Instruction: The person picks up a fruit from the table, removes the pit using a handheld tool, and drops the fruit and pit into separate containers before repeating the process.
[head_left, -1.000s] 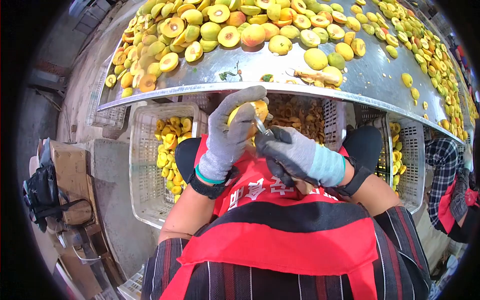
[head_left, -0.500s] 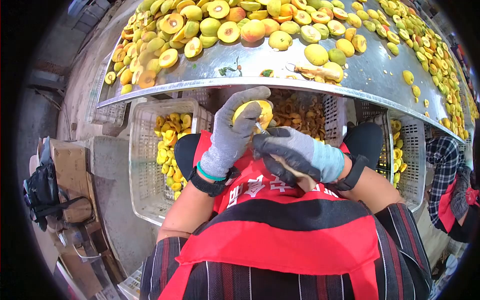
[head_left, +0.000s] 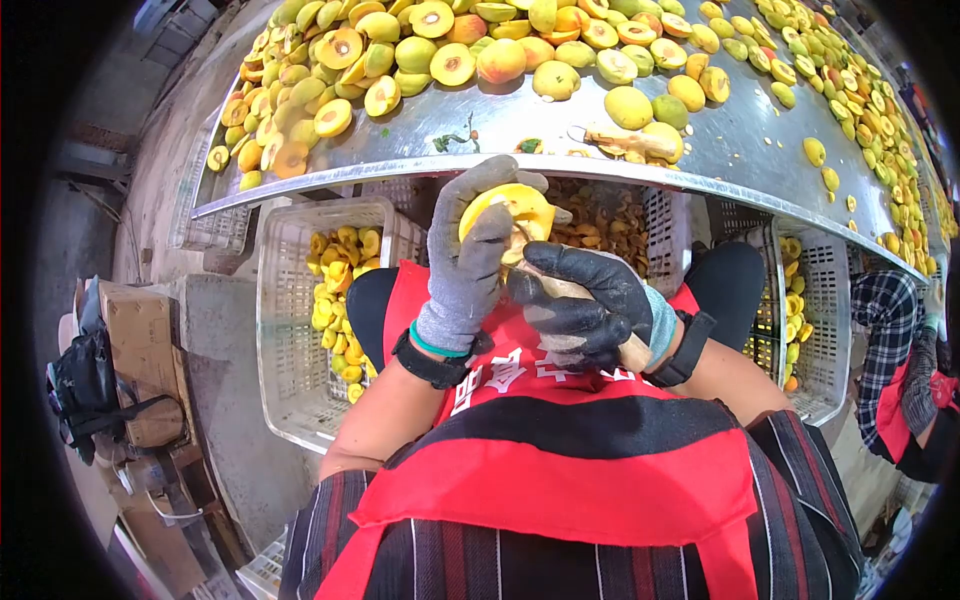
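My left hand (head_left: 465, 265), in a grey glove with dark palm and fingertips, is closed around a yellow peach half (head_left: 530, 203). Its cut side partly faces me, above my lap and just below the table edge. My right hand (head_left: 590, 305), in a dark-coated glove, grips a pale wooden-handled tool (head_left: 634, 354). The handle's butt sticks out below the palm, while the other end reaches the fruit. The tool's working tip is hidden at the peach. Both hands are close together, with the right fingertips near the left thumb.
A steel table (head_left: 390, 145) carries many whole and halved peaches (head_left: 415, 55) and a second wooden-handled tool (head_left: 610, 140). Below are a left crate (head_left: 285, 415) with yellow pieces, brownish scraps (head_left: 600, 220) in the middle, and a right crate (head_left: 828, 340). Another person's plaid sleeve (head_left: 882, 315) is at right.
The peach half has turned in my left hand, showing more of its cut side. My right hand has rotated and shifted, its fingers now stretched along the tool's handle towards the fruit.
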